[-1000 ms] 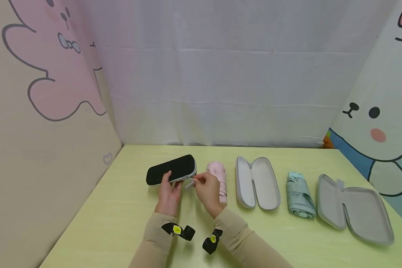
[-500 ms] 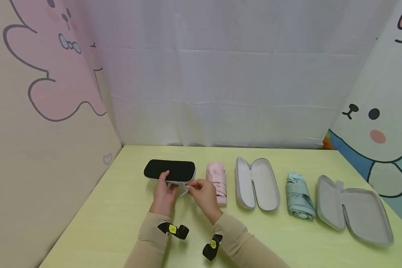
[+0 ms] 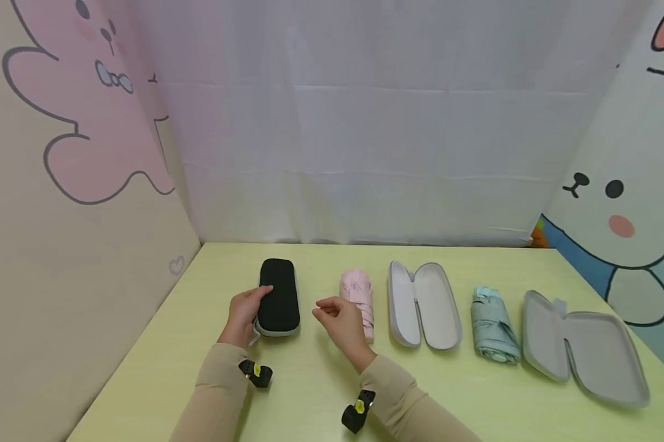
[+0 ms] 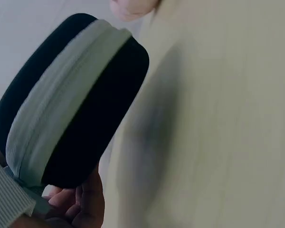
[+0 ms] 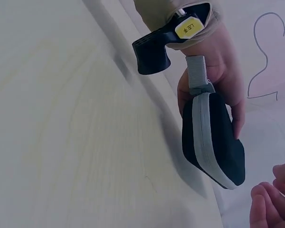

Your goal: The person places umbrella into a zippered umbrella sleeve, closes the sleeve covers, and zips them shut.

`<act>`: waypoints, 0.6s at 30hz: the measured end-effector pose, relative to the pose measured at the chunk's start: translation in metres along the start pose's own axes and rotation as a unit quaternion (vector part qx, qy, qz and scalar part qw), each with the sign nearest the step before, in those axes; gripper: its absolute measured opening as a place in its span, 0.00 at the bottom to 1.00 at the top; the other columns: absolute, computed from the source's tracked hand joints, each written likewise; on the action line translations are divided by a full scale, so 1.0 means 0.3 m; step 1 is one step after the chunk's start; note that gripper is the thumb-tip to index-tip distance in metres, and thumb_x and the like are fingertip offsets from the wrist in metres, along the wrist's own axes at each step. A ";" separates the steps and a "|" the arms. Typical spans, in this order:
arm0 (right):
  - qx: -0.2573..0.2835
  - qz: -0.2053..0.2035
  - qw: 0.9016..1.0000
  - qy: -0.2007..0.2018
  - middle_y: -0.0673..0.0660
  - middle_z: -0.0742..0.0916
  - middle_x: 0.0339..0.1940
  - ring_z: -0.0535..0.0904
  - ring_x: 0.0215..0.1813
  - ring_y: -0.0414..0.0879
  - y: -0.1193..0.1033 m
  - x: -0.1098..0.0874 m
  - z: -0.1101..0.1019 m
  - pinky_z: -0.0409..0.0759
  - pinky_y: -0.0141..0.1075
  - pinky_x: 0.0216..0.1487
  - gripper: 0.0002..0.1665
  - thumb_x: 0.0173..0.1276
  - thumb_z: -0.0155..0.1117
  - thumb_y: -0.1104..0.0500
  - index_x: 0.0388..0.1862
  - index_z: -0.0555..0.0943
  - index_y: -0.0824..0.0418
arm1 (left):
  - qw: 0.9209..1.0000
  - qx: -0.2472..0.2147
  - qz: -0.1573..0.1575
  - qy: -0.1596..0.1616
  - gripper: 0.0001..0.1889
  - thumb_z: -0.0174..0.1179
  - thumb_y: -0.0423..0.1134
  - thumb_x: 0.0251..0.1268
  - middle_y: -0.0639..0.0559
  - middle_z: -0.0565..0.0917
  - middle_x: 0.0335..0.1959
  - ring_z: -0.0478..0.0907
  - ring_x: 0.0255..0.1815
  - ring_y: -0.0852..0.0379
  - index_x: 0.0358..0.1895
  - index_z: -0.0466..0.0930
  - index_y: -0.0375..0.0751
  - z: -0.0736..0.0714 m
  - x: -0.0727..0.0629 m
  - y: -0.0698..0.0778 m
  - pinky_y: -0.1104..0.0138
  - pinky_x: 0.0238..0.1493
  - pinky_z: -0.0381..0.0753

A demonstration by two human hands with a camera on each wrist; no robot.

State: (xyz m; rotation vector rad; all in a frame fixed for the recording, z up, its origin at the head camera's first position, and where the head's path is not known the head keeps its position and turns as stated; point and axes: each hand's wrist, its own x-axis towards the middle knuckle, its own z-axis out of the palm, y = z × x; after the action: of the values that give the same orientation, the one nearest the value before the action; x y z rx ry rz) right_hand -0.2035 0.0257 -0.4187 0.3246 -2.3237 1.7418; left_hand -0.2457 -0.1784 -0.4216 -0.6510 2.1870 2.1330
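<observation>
L hand (image 3: 244, 312) grips blk case (image 3: 279, 298), long axis fore-aft, strap (image 5: 196, 72) @ near end.

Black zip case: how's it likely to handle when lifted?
The black case is probably stiff: no sag shows in the left hand. Its rounded end might tip if stood on. The grey strap at one end may swing.

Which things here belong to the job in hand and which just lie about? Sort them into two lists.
Apparently in use:
black zipped case, in the left hand
its grey strap

Seemingly lying about:
pink folded bundle
open white case
green folded bundle
open grey case
</observation>
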 end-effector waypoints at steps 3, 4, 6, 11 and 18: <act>-0.011 -0.003 1.000 -0.004 0.56 0.85 0.27 0.78 0.29 0.44 0.007 -0.005 -0.001 0.75 0.30 0.31 0.05 0.57 0.66 0.68 0.34 0.83 0.68 | 0.999 0.034 0.002 -0.011 0.30 0.56 0.44 0.62 0.32 0.68 0.61 0.61 0.64 0.41 0.61 0.66 0.23 -0.007 0.010 -0.017 0.54 0.64 0.57; -0.016 -0.004 1.000 -0.006 0.56 0.85 0.27 0.78 0.29 0.44 0.009 -0.007 0.000 0.76 0.30 0.31 0.05 0.57 0.66 0.69 0.34 0.83 0.68 | 0.999 0.040 -0.002 -0.010 0.30 0.56 0.44 0.62 0.32 0.68 0.61 0.61 0.64 0.40 0.61 0.66 0.23 -0.009 0.012 -0.021 0.54 0.65 0.57; -0.026 -0.006 1.000 -0.013 0.55 0.84 0.28 0.78 0.30 0.44 0.013 -0.011 0.000 0.76 0.30 0.32 0.06 0.58 0.65 0.69 0.35 0.83 0.68 | 0.998 0.056 -0.007 -0.007 0.30 0.56 0.44 0.62 0.31 0.67 0.61 0.61 0.64 0.39 0.60 0.67 0.22 -0.016 0.015 -0.030 0.53 0.64 0.57; -0.059 -0.029 0.997 -0.030 0.56 0.85 0.31 0.81 0.34 0.47 0.022 -0.018 0.000 0.77 0.32 0.35 0.09 0.59 0.63 0.68 0.39 0.82 0.69 | 0.993 0.116 0.002 -0.010 0.30 0.55 0.45 0.64 0.30 0.68 0.60 0.62 0.63 0.38 0.60 0.67 0.22 -0.033 0.017 -0.035 0.52 0.63 0.60; -0.121 -0.098 0.987 -0.040 0.60 0.85 0.37 0.81 0.37 0.50 0.033 -0.031 -0.030 0.80 0.38 0.39 0.11 0.60 0.63 0.68 0.43 0.82 0.69 | 0.940 0.327 0.095 0.026 0.26 0.53 0.46 0.66 0.30 0.76 0.51 0.72 0.51 0.36 0.53 0.73 0.22 -0.031 -0.016 -0.013 0.49 0.52 0.70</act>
State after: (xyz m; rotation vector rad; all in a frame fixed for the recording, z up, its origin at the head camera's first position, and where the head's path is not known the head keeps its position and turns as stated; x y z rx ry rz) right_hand -0.1971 0.0373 -0.4280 0.5673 -2.4308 1.3639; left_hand -0.2376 -0.1859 -0.4234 -0.4543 2.8433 1.2896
